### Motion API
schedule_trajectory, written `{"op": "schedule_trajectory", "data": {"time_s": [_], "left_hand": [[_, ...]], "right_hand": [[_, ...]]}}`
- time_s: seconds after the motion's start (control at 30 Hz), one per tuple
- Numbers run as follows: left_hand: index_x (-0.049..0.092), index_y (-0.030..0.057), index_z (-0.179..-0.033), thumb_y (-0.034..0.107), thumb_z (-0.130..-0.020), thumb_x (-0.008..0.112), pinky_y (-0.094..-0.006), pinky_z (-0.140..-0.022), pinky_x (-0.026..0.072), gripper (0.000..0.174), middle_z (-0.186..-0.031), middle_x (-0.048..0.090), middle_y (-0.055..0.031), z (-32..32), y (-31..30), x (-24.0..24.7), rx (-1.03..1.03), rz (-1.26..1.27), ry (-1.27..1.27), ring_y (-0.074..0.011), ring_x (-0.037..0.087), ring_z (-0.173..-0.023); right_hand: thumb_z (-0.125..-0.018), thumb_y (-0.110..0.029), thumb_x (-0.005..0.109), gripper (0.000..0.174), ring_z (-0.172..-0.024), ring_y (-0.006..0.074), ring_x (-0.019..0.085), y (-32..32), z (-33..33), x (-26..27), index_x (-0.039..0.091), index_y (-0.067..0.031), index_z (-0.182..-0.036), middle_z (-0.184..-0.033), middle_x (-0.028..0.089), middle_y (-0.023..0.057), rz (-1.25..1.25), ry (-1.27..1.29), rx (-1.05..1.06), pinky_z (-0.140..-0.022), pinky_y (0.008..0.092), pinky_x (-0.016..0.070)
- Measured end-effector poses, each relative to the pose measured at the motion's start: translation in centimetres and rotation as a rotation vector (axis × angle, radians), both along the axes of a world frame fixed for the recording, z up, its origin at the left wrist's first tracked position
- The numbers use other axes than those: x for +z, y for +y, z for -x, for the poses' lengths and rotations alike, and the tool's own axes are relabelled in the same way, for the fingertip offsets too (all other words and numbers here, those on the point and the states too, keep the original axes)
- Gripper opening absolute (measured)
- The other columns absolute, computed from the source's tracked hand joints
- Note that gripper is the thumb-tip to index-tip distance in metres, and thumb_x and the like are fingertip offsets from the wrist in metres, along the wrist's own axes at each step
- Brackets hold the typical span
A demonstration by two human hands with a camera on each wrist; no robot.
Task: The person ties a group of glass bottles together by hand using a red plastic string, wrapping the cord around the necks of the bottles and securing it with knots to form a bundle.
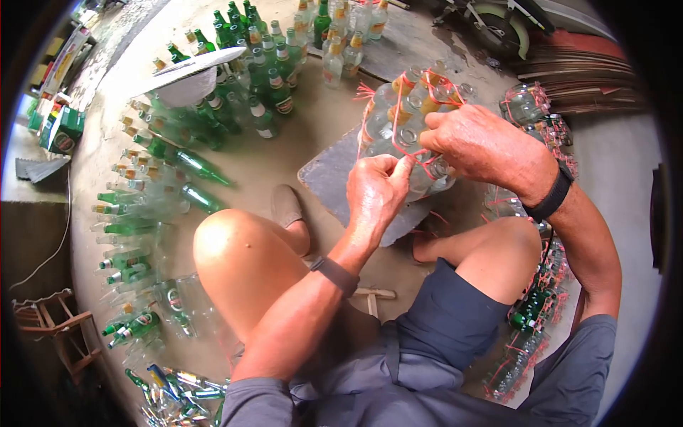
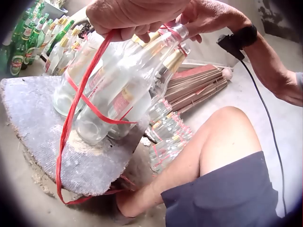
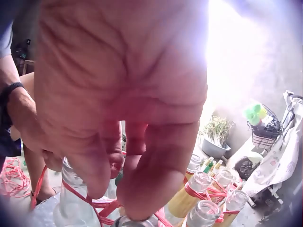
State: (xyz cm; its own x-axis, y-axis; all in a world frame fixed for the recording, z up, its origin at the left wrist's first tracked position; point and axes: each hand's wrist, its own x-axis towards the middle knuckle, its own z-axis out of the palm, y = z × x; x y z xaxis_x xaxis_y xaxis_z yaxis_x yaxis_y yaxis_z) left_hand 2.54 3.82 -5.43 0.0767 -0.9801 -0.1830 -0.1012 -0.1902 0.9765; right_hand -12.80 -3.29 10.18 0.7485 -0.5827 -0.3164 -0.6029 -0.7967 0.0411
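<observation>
A cluster of clear glass bottles (image 2: pixel 111 101) stands on a grey board (image 1: pixel 329 171), with red plastic string (image 2: pixel 67 127) wrapped around their bodies and necks. At the near side of the cluster my left hand (image 1: pixel 377 192) pinches the string between thumb and curled forefinger. From its grip, a length of string hangs in a long loop past the board's edge in the left wrist view. My right hand (image 1: pixel 491 146) is over the bottle necks, fingers bent down and holding the string near a bottle mouth. Its palm hides part of the cluster in the right wrist view.
Many green bottles (image 1: pixel 277 92) and clear ones crowd the floor ahead and left, some lying down. String-tied bottle bundles (image 1: pixel 523 103) line the right side. Flat stacked strips (image 1: pixel 576 78) and a motorbike wheel (image 1: pixel 501 28) lie beyond. A wooden stool (image 1: pixel 57 324) is at far left.
</observation>
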Motion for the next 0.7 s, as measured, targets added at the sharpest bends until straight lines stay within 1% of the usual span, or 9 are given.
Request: {"op": "schedule_trajectory", "data": {"time_s": [0.27,0.3,0.33,0.43,0.5,0.53,0.6,0.63,0.7], "left_hand": [[0.079,-0.0070,-0.088,0.025,-0.102,0.071,-0.0313,-0.055,0.0431,0.036,-0.061,0.061,-0.0002,0.0,-0.1,0.4,-0.024,0.032,0.014,-0.0060,0.052,-0.062],[0.079,-0.0070,-0.088,0.025,-0.102,0.071,-0.0313,-0.055,0.0431,0.036,-0.061,0.061,-0.0002,0.0,-0.1,0.4,-0.023,0.031,0.016,-0.0060,0.052,-0.062],[0.078,-0.0075,-0.086,0.024,-0.102,0.071,-0.0316,-0.054,0.0424,0.036,-0.061,0.059,0.0001,0.0,-0.1,0.5,-0.025,0.046,0.015,-0.0057,0.051,-0.062],[0.074,-0.0083,-0.082,0.024,-0.102,0.071,-0.0320,-0.054,0.0409,0.038,-0.061,0.056,0.0009,0.2,0.0,0.7,-0.030,0.052,0.052,-0.0053,0.049,-0.063],[0.072,-0.0085,-0.080,0.024,-0.102,0.070,-0.0321,-0.053,0.0401,0.039,-0.061,0.054,0.0014,0.3,-0.1,0.8,-0.029,0.043,0.091,-0.0051,0.047,-0.063],[0.069,-0.0082,-0.078,0.024,-0.102,0.070,-0.0321,-0.053,0.0393,0.040,-0.061,0.052,0.0020,0.4,-0.1,1.0,-0.025,0.053,0.087,-0.0051,0.046,-0.064],[0.066,-0.0079,-0.075,0.023,-0.102,0.070,-0.0322,-0.053,0.0385,0.041,-0.062,0.050,0.0027,0.4,0.0,1.2,-0.022,0.063,0.083,-0.0051,0.045,-0.064],[0.065,-0.0078,-0.075,0.022,-0.102,0.070,-0.0324,-0.053,0.0379,0.041,-0.062,0.049,0.0032,0.4,0.0,1.3,-0.030,0.078,0.067,-0.0051,0.044,-0.064],[0.063,-0.0076,-0.074,0.022,-0.102,0.070,-0.0326,-0.052,0.0372,0.041,-0.062,0.048,0.0038,0.3,-0.1,1.4,-0.039,0.095,0.054,-0.0052,0.043,-0.064]], "right_hand": [[-0.079,-0.005,0.066,0.009,-0.079,0.0377,0.065,-2.0,2.1,0.0,0.059,0.0013,-0.076,-0.086,0.059,0.0164,-0.247,-0.362,-0.089,-0.070,0.0475,0.0532],[-0.080,-0.003,0.067,0.012,-0.073,0.0287,0.063,-2.2,2.7,-0.6,0.057,0.0024,-0.079,-0.082,0.056,0.0116,-0.285,-0.445,-0.099,-0.066,0.0415,0.0505],[-0.080,-0.003,0.067,0.012,-0.073,0.0287,0.063,-2.2,3.1,-1.2,0.057,0.0024,-0.079,-0.082,0.056,0.0116,-0.285,-0.442,-0.099,-0.066,0.0415,0.0505],[-0.085,-0.002,0.071,0.013,-0.073,0.0180,0.062,-1.7,3.7,-1.9,0.058,0.0015,-0.083,-0.078,0.057,0.0058,-0.449,-0.628,-0.222,-0.066,0.0367,0.0488],[-0.089,-0.003,0.075,0.016,-0.074,0.0106,0.061,-1.1,3.7,-1.6,0.060,0.0009,-0.086,-0.075,0.059,0.0009,-0.684,-0.640,-0.539,-0.064,0.0342,0.0474],[-0.089,-0.003,0.075,0.016,-0.074,0.0106,0.061,-1.3,3.9,-1.8,0.060,0.0009,-0.086,-0.075,0.059,0.0009,-0.685,-0.640,-0.540,-0.064,0.0342,0.0474],[-0.096,-0.009,0.076,0.021,-0.065,0.0190,0.051,-1.9,4.7,-2.2,0.059,-0.0007,-0.087,-0.073,0.060,0.0062,-0.495,-0.620,-0.340,-0.063,0.0350,0.0451],[-0.096,-0.009,0.076,0.021,-0.065,0.0190,0.051,-1.9,4.6,-2.0,0.059,-0.0007,-0.087,-0.073,0.060,0.0062,-0.494,-0.620,-0.341,-0.063,0.0350,0.0451],[-0.096,-0.011,0.077,0.022,-0.066,0.0204,0.052,-1.7,4.4,-1.2,0.059,-0.0002,-0.089,-0.073,0.058,0.0105,-0.233,-0.455,-0.239,-0.063,0.0359,0.0451]]}}
